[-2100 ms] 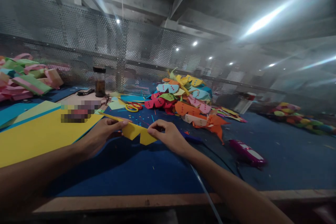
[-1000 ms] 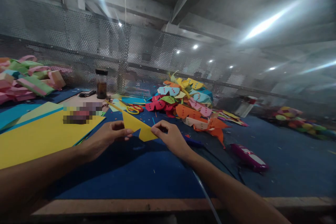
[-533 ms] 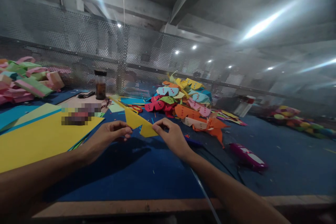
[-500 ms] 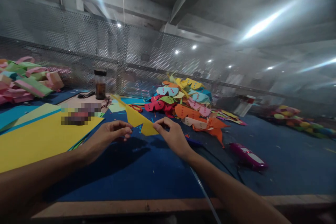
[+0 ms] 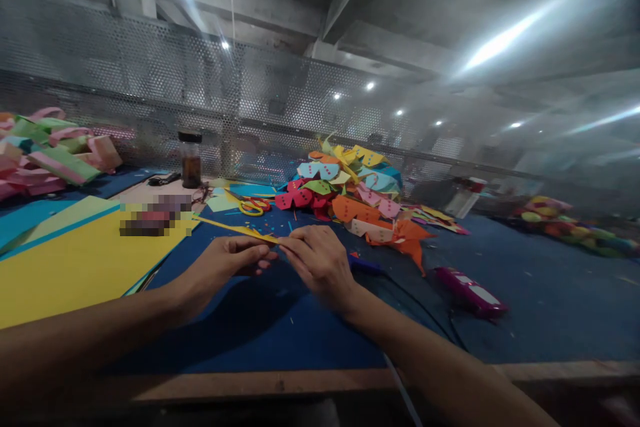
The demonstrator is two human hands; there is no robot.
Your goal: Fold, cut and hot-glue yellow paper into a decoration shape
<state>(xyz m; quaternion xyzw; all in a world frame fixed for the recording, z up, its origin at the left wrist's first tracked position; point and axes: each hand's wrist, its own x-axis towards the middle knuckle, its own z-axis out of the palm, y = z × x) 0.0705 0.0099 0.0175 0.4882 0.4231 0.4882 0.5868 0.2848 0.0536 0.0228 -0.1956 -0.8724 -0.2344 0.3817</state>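
Note:
A yellow paper cutout (image 5: 239, 229) is held up above the blue table covering, turned almost edge-on so that only a thin strip of it shows. My left hand (image 5: 240, 260) pinches its lower edge between thumb and fingers. On the right end of the paper, my right hand (image 5: 317, 260) is closed, its fingers side by side. Just beyond the paper lie yellow-handled scissors (image 5: 251, 205) with small paper scraps around them. Past my right hand, colourful paper masks (image 5: 360, 187) with dotted markings are heaped up.
Yellow paper sheets (image 5: 75, 267) are stacked at left, a blurred-out object on them. A black-lidded jar (image 5: 191, 160) stands behind. A blue tool (image 5: 367, 265) with a cord and a purple case (image 5: 470, 292) lie at right. Folded paper strips (image 5: 65, 153) pile up far left.
The yellow paper has tipped from showing its broad face to nearly edge-on. My right hand has turned over, its back now upward, and closed in towards the left hand. The scissors have come into view.

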